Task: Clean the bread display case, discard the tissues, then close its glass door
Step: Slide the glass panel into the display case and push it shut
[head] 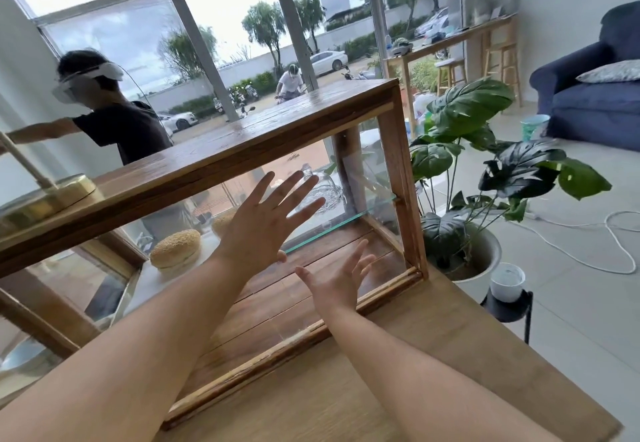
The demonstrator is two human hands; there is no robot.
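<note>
The wooden bread display case (214, 167) with glass walls stands on a wooden table (433, 355). My left hand (266, 223) is raised in front of its open front, fingers spread, holding nothing. My right hand (337, 282) hovers lower, over the case's wooden floor (277, 306), also with fingers apart and empty. A sesame bun (176, 250) sits on a white tray (138, 297) inside at the left. A glass shelf (332, 230) crosses the case's right half. No tissue is visible. I cannot tell where the glass door is.
A brass lamp base (52, 195) rests on the case's top at the left. A large potted plant (464, 171) stands right of the table, with a small white pot on a black stand (507, 284). A person stands behind the case at the left. A blue sofa (595, 95) is far right.
</note>
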